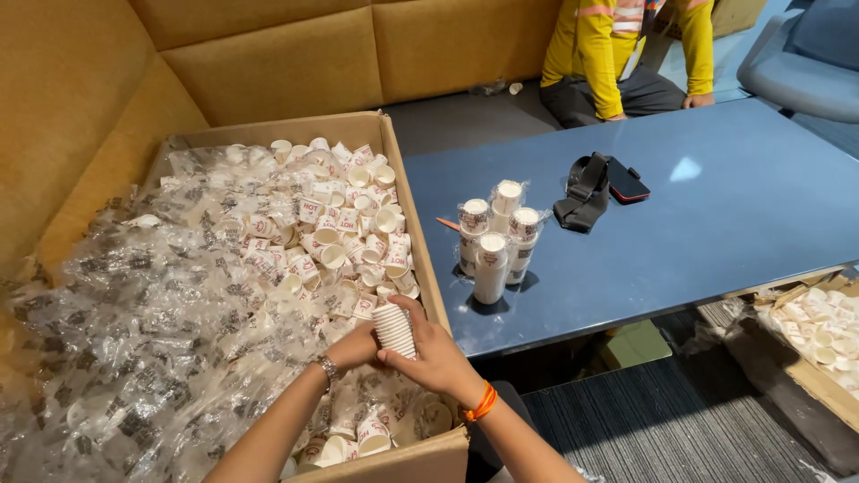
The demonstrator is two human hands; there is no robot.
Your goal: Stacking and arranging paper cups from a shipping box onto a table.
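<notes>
I see my right hand (436, 356) wrapped around a ribbed stack of nested white paper cups (395, 330), my left hand (351, 349) pinching its lower end, over the cardboard box (413, 210) of loose cups and crinkled clear wrappers (134, 313). Four wrapped cup stacks (495, 241) stand upright on the glossy blue worktop (716, 215).

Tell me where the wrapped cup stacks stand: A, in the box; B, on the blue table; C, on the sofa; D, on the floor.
B: the wrapped stacks stand upright on the blue table, beside the box of loose cups, while both hands grip one bare stack over the box.
</notes>
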